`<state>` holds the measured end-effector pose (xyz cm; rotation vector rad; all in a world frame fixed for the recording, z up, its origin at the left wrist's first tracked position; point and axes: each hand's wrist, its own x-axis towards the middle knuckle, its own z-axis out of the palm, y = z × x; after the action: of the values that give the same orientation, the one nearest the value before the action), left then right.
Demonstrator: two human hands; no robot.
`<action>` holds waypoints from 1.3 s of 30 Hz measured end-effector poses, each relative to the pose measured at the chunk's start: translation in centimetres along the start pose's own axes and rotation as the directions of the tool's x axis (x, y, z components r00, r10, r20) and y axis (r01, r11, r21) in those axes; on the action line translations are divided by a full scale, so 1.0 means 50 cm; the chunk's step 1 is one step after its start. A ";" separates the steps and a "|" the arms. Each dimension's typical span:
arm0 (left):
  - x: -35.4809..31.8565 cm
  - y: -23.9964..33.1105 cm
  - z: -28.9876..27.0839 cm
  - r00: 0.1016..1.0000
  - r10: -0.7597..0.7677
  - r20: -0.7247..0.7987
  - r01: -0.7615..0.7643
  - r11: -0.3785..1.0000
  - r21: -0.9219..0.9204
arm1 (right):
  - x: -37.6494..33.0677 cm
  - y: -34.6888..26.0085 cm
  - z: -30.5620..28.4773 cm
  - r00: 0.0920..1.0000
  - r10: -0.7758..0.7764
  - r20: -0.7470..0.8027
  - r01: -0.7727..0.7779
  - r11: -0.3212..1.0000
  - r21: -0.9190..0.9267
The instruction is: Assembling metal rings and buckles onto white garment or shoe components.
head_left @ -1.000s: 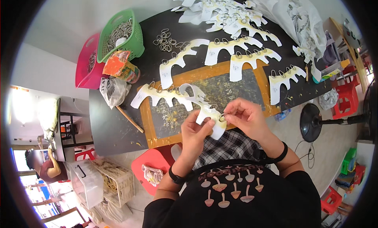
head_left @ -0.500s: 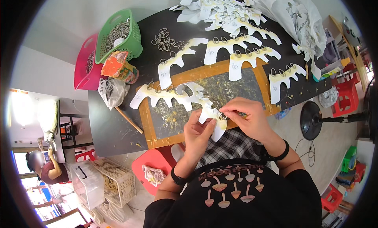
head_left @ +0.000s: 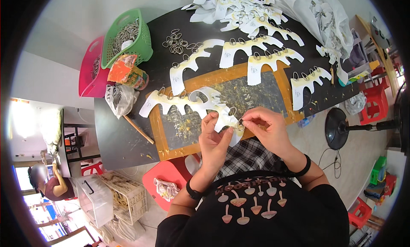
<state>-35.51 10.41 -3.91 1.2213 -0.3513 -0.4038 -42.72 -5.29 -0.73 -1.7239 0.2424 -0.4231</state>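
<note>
Ring (head_left: 240, 125) pinched by right hand (head_left: 267, 129) fingertips.

White scalloped card strip (head_left: 192, 102) with yellowish edge; silver metal ring (head_left: 240, 126). Black tabletop (head_left: 115, 136) bearing a dark board with orange-brown frame (head_left: 156, 127). Green plastic basket (head_left: 141, 46), pink plastic basket (head_left: 85, 82), red plastic stool (head_left: 171, 178). Black shirt patterned with pink mushrooms (head_left: 252, 204); black-and-white checked cloth (head_left: 252, 155).
</note>
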 end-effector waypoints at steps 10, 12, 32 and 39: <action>-0.001 -0.001 0.004 1.000 -0.011 -0.018 0.010 0.999 -0.037 | -0.012 0.004 0.010 0.998 -0.064 0.011 0.063 0.993 0.101; -0.002 0.000 0.006 0.999 -0.021 -0.029 0.020 0.999 -0.044 | -0.014 0.011 0.012 0.999 -0.032 -0.003 0.032 0.978 0.208; -0.010 -0.006 0.019 0.998 0.065 0.011 -0.065 0.998 -0.011 | -0.006 -0.002 0.014 0.999 -0.013 -0.046 0.012 1.000 -0.008; -0.037 -0.009 0.040 0.993 -0.038 0.109 0.064 0.968 -0.242 | 0.006 0.000 -0.002 0.977 -0.215 0.001 0.210 0.953 -0.220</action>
<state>-38.12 9.51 -3.80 0.9714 -0.3484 -0.5408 -42.51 -5.51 -0.70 -1.9714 0.1229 -0.5923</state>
